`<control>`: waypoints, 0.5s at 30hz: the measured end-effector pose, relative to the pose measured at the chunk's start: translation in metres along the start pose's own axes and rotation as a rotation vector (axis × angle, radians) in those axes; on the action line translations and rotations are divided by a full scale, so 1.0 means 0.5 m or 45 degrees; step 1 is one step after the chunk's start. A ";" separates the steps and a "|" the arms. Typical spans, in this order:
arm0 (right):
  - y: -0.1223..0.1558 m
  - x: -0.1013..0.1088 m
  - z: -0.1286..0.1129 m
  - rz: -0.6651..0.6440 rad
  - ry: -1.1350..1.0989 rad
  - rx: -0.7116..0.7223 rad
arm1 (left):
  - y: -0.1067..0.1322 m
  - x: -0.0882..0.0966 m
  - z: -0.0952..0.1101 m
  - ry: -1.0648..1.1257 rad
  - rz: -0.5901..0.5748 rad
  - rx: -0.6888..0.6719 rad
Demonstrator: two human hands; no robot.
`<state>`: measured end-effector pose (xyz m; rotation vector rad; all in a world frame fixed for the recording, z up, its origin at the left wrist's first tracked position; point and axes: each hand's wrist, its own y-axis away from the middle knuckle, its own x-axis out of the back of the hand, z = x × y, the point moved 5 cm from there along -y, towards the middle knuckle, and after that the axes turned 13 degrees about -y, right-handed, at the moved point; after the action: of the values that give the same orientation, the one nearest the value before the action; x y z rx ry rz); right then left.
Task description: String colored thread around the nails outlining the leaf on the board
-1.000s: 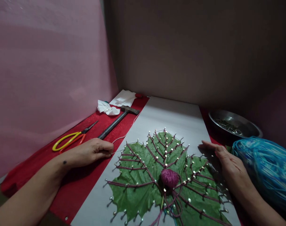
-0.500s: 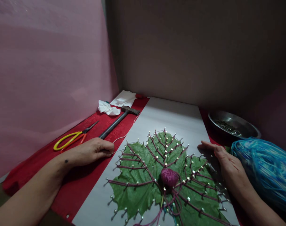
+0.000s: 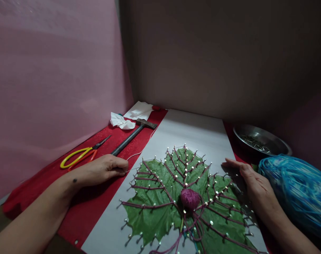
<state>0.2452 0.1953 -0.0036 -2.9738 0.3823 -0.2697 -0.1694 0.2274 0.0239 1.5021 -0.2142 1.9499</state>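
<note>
A large green leaf (image 3: 152, 176) lies on a white board (image 3: 192, 130), with several nails standing round its outline and along its veins. Dark purple yarn (image 3: 147, 188) runs between the vein nails. On the leaf's middle sits a small ball of purple yarn (image 3: 190, 199), its loose strands trailing toward me. My left hand (image 3: 110, 168) is closed at the board's left edge, pinching a thin white thread (image 3: 135, 154) that stretches to the nails. At the right edge my right hand (image 3: 255, 180) rests with fingers stretched out, holding nothing.
Left on the red cloth (image 3: 97, 208) lie yellow-and-orange-handled scissors (image 3: 83, 155), a hammer (image 3: 131, 137) and crumpled white tissue (image 3: 122, 121). To the right stand a metal bowl (image 3: 263, 139) of nails and a big blue yarn bundle (image 3: 295, 190). Walls rise at the left and back.
</note>
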 end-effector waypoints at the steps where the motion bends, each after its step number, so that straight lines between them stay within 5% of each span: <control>1: 0.000 0.000 0.000 -0.003 -0.001 -0.001 | 0.000 0.001 0.001 0.001 0.004 -0.004; 15: -0.002 -0.001 0.002 -0.027 0.020 0.012 | 0.003 0.001 0.004 -0.010 -0.013 0.001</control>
<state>0.2453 0.1962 -0.0045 -2.9693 0.3508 -0.2965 -0.1687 0.2253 0.0252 1.5085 -0.2090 1.9363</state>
